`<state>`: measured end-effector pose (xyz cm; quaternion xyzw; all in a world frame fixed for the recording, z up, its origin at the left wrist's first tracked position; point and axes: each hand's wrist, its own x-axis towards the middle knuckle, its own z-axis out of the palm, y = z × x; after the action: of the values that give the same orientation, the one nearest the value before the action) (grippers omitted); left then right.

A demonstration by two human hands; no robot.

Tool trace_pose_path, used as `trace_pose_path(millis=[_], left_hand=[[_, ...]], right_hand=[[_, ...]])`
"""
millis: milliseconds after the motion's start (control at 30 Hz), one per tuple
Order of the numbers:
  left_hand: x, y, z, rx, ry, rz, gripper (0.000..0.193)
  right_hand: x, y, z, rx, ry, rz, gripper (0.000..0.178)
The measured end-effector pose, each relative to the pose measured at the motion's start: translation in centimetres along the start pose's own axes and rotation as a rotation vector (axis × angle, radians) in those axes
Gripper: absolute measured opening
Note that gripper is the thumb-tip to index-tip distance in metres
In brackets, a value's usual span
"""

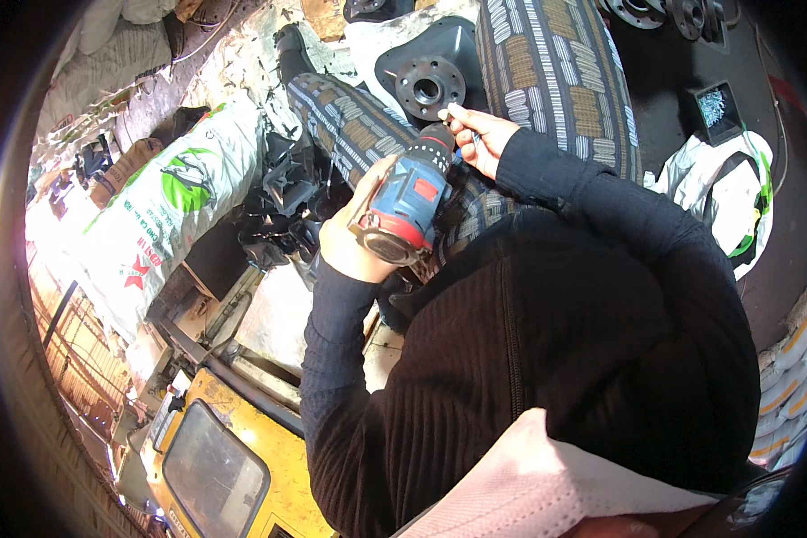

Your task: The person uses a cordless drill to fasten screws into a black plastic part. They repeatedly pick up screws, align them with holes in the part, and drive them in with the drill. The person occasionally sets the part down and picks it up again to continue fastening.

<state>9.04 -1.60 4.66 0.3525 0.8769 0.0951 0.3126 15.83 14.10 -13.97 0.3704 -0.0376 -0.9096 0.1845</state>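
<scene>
My left hand (360, 235) is wrapped round a blue and red cordless drill (411, 199), whose chuck points away from me. Just beyond the chuck, my right hand (482, 142) is closed in a pinch, its fingertips beside the drill's front end. What sits between those fingers is too small to name. Ahead of both hands lies a black moulded part (402, 65) with a round flange, a centre hole and a ring of smaller holes. It rests between my legs, which are in patterned trousers (547, 76).
Black plastic pieces (287, 193) are heaped at the left beside a large white and green sack (184, 202). A yellow machine housing (220, 448) stands at the lower left. To the right are a small box of screws (714, 109) and a white bag (724, 193). More flanged black parts (637, 11) lie at the top right.
</scene>
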Motion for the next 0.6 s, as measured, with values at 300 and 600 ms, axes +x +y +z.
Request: trace_pose_path(millis=[300, 600], left_hand=[[3.9, -0.6, -0.7, -0.081, -0.058, 0.000, 0.047], [6.1, -0.3, -1.8, 0.230, -0.239, 0.033, 0.037]], right_hand=[[-0.2, 0.2, -0.1, -0.045, 0.058, -0.004, 0.022], [0.6, 0.4, -0.2, -0.327, 0.163, -0.016, 0.012]])
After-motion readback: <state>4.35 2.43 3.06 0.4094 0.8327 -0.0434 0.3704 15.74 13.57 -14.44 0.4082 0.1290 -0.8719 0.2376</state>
